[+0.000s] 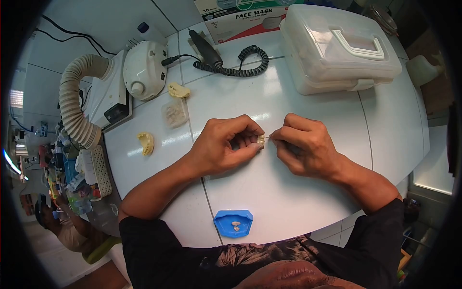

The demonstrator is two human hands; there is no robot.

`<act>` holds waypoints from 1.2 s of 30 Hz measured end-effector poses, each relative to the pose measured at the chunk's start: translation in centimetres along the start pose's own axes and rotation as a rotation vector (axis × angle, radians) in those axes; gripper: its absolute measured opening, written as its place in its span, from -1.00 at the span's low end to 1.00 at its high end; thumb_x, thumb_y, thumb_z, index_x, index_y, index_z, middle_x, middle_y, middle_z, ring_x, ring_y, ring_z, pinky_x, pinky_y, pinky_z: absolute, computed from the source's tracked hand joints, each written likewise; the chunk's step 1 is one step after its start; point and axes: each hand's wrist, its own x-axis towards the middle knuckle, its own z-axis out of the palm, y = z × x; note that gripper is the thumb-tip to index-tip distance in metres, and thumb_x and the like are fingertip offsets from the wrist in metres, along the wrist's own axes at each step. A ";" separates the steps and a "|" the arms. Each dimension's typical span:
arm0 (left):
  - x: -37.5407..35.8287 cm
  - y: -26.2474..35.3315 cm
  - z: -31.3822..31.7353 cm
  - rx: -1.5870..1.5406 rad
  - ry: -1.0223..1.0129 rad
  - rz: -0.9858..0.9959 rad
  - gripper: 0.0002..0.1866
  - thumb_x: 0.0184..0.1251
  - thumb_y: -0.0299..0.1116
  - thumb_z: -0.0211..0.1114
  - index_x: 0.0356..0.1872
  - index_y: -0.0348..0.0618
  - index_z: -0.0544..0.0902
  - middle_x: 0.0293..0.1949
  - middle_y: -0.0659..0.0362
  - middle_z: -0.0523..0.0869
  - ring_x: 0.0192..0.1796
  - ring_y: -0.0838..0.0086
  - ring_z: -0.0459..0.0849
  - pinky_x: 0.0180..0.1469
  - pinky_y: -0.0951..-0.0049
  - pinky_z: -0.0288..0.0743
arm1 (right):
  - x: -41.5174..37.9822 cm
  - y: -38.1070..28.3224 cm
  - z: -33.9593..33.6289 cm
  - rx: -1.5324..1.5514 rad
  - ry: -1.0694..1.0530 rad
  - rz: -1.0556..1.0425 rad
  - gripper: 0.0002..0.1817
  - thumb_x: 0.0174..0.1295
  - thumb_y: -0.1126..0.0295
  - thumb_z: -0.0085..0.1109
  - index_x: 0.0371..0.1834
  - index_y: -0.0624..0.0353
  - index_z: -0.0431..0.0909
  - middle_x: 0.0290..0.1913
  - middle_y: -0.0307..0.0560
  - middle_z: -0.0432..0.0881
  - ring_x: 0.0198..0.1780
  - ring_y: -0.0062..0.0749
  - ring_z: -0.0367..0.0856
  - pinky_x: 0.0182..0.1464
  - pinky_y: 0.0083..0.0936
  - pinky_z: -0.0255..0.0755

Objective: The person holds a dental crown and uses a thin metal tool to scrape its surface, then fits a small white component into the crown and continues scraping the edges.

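Note:
Between the thumb and fingers of my left hand (224, 144) is a small cream-coloured dental piece with tooth shapes (261, 140). My right hand (305, 144) pinches a thin pointed tool (268, 137), its tip at the right side of the piece; most of the tool is hidden in the fingers. Both hands are over the middle of the white table, close together. Nearer my body sits a blue tray (219, 223) with small pale pieces in it. To the left lies a yellow dental cast (146, 143), and a second yellow cast (179, 90) is farther back beside a small clear box (174, 114).
A white machine (144, 70) with a ribbed hose (72, 91) stands back left. Behind my hands lie a black handpiece (206, 49) and its coiled cord (260, 70). A translucent carry case (337, 53) and face mask box (245, 24) stand farther back. Another person (67, 226) is at far left.

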 end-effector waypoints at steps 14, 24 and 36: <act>-0.1 0.1 0.0 0.002 -0.014 0.028 -0.77 0.41 -0.47 0.58 0.01 -0.28 0.82 -0.34 0.23 0.84 -0.31 0.62 0.79 -0.24 0.55 0.63 | 0.2 0.1 -0.1 0.066 -0.016 0.012 -0.81 0.12 0.65 0.42 -0.19 0.25 0.80 -0.32 -0.08 0.64 -0.41 -0.20 0.69 -0.33 -0.30 0.60; -0.1 0.3 -0.1 0.013 -0.027 0.016 -0.77 0.40 -0.47 0.59 0.01 -0.28 0.82 -0.33 0.23 0.85 -0.31 0.62 0.79 -0.25 0.56 0.62 | 0.0 0.2 -0.1 0.069 -0.033 0.038 -0.86 0.15 0.60 0.42 -0.22 0.24 0.78 -0.30 -0.05 0.63 -0.41 -0.14 0.69 -0.32 -0.24 0.61; 0.0 0.6 -0.2 0.008 -0.045 -0.020 -0.78 0.42 -0.44 0.55 0.00 -0.28 0.80 -0.31 0.15 0.87 -0.27 0.48 0.86 -0.24 0.47 0.70 | 0.0 -0.1 -0.2 0.048 -0.025 0.041 -0.83 0.13 0.62 0.43 -0.20 0.24 0.79 -0.30 -0.07 0.66 -0.42 -0.18 0.71 -0.34 -0.29 0.62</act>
